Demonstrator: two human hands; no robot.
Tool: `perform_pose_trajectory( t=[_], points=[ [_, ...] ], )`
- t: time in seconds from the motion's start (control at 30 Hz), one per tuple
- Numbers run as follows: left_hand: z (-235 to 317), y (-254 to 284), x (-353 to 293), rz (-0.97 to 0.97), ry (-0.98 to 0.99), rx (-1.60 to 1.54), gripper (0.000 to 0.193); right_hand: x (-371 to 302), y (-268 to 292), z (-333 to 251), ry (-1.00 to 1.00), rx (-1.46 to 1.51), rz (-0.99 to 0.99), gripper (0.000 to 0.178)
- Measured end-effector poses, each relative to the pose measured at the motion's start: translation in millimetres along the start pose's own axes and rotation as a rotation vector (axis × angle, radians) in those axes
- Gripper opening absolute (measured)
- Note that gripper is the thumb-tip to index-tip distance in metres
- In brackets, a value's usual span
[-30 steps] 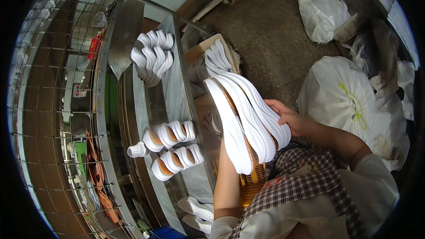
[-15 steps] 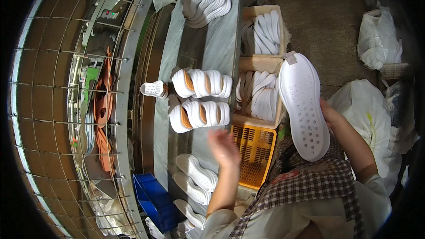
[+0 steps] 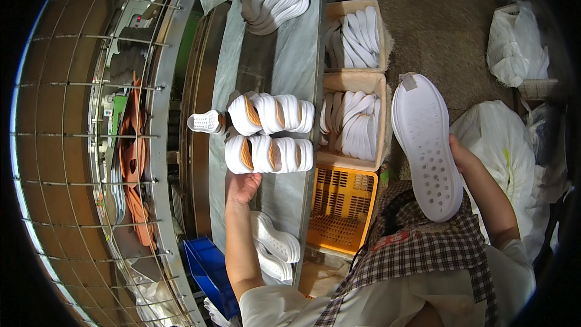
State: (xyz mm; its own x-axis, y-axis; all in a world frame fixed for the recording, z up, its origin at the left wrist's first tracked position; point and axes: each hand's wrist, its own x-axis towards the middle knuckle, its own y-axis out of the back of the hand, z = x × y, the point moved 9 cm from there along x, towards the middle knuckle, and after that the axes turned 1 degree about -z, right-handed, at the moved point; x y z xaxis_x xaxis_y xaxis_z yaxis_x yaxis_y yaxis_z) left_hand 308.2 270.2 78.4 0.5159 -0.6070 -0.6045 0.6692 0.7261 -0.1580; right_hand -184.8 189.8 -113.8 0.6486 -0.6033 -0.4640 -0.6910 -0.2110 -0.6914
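My right hand (image 3: 463, 154) grips a white shoe sole (image 3: 428, 145) by its right edge, with the perforated end nearer to me and a small grey patch at the far end. My left hand (image 3: 244, 188) reaches over the grey bench, against the near side of a row of white soles (image 3: 266, 154) standing nested together, some with orange-brown inside. Those soles hide most of its fingers, so its grip does not show. Just beyond stands a second such row (image 3: 272, 113). A single small sole (image 3: 204, 122) lies at the bench's left edge.
Right of the bench (image 3: 296, 72) stand two beige bins (image 3: 382, 121) of white soles and a yellow crate (image 3: 370, 206). More soles (image 3: 275, 0) stand far along the bench; others (image 3: 275, 236) lie nearer. A blue bin (image 3: 209, 272), wire guard (image 3: 157, 145) and white bags (image 3: 490, 139) surround me.
My left hand has moved left and slightly farther away, to the near row of soles. My right hand still holds its sole, now a little farther right in view.
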Motion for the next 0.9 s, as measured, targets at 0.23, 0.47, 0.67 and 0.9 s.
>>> perform_pose_trajectory(
  t=[0.23, 0.47, 0.67, 0.9],
  points=[
    [-15, 2, 16, -0.049, 0.211, -0.028, 0.039, -5, 12, 5, 0.04, 0.05, -0.077, 0.066],
    [-43, -11, -83, -0.535, -0.204, -0.301, 0.037, -20, 20, -14, 0.036, 0.043, 0.19, 0.057],
    [-144, -45, -137, -0.197, -0.239, 0.112, 0.074, -4, 9, -28, 0.053, -0.023, 0.098, 0.045],
    [-259, -173, -34, -0.297, -0.102, 0.313, 0.07, -6, 10, -26, 0.009, -0.028, 0.218, 0.045]
  ],
)
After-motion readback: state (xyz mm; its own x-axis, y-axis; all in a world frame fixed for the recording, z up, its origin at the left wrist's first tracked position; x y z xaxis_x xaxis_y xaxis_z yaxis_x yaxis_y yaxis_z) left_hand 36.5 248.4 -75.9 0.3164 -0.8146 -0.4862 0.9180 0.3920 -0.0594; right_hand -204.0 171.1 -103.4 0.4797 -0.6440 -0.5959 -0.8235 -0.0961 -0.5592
